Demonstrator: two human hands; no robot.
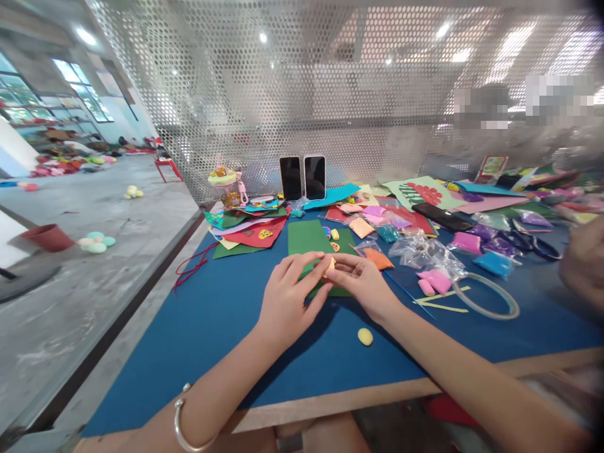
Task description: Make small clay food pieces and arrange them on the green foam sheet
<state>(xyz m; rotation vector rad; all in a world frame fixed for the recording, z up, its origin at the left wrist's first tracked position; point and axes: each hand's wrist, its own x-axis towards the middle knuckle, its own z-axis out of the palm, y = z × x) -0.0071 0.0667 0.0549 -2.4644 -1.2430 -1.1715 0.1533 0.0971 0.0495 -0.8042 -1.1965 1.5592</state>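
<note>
Between the fingertips of both hands is a small pale-yellow piece of modelling clay (331, 265). My left hand (293, 296) pinches it from the left, thumb and forefinger bent towards it. From the right, my right hand (365, 283) grips the same piece, with its fingers curled in. Under the hands lies a green sheet of card (302, 238), partly covered by them. Near its right edge sit a small yellow lump (335, 234) and an orange decorated piece (335, 247). A smooth yellow clay ball (365, 337) rests on the blue tabletop (212, 352), closer to me.
Coloured paper sheets (255, 233) are stacked at the left. Two phones (302, 178) stand upright against the perforated metal screen (358, 82). Bagged clay (362, 227), a black phone (441, 217) and a clear ring (507, 311) lie rightward. Another person's hand (582, 258) shows at far right.
</note>
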